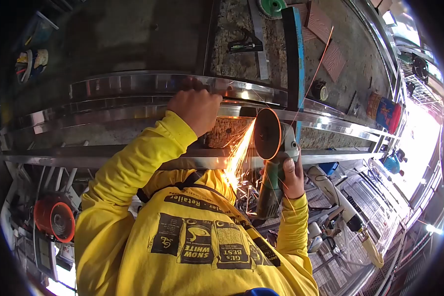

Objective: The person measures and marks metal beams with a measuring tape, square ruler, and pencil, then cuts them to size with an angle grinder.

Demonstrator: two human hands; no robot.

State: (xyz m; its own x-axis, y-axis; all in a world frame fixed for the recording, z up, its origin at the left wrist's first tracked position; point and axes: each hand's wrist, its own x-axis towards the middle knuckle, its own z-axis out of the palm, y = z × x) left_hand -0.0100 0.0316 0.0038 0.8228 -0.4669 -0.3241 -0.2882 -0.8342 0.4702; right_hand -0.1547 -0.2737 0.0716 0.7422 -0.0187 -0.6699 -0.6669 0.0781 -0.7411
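Note:
My right hand (293,178) grips the body of a green angle grinder (268,190), held upright with its round disc (267,133) at the top. The disc's edge meets shiny metal stock, and a stream of orange sparks (240,157) sprays down towards my yellow shirt. My left hand (196,107) is closed over a shiny metal bar (133,84) left of the disc; its fingertips are partly hidden. Below it, a rough wooden block (228,132) sits between the bars.
A blue-edged dark bar (293,56) stands across the work just beyond the disc. On the bench lie a tape roll (319,91), reddish boards (325,42) and a green round part (271,7). An orange round fan-like machine (55,217) stands at lower left.

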